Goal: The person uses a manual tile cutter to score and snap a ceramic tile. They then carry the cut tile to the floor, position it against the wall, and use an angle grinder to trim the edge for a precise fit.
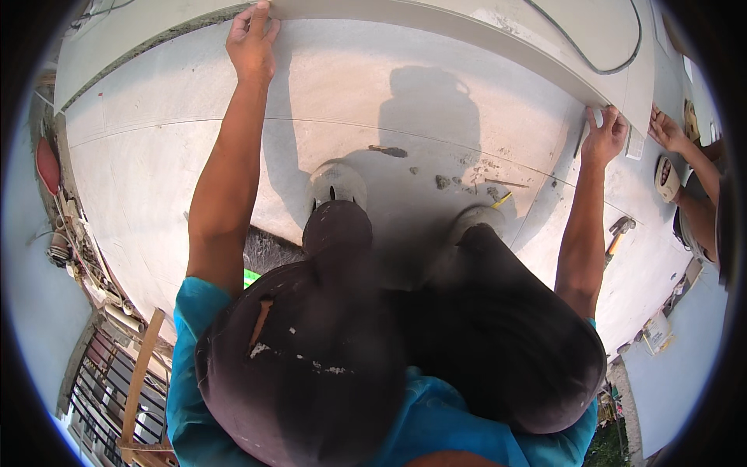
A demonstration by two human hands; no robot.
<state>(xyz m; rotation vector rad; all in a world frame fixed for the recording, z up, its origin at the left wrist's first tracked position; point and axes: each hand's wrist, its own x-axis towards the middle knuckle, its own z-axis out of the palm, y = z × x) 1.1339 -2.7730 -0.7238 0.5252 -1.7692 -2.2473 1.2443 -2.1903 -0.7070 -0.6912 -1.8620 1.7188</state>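
At the far edge of the concrete floor (405, 93), I stood with both arms stretched forward to a large pale tile slab (498, 39) that ran across the top of the view. My left hand (251, 40) lay on the slab's near edge at its left end, fingers (261, 14) flat and close together, curled lightly over the edge. My right hand (603, 136) gripped the slab's lower right corner, fingers (611, 117) hooked over the rim; how far they wrapped behind it I could not tell.

To do this step well, I judged that both ends should be borne evenly, the slab kept level, and the corner eased rather than forced, since a thin edge chips readily. My rubber boots (336, 185) stood on the floor just short of the slab. A black cable (591, 62) lay across the slab's right part. Mortar crumbs (459, 180) lay scattered near my right foot, and a hammer (618, 232) lay on the floor to the right. Another person's hand (668, 131) worked just beyond the right corner.
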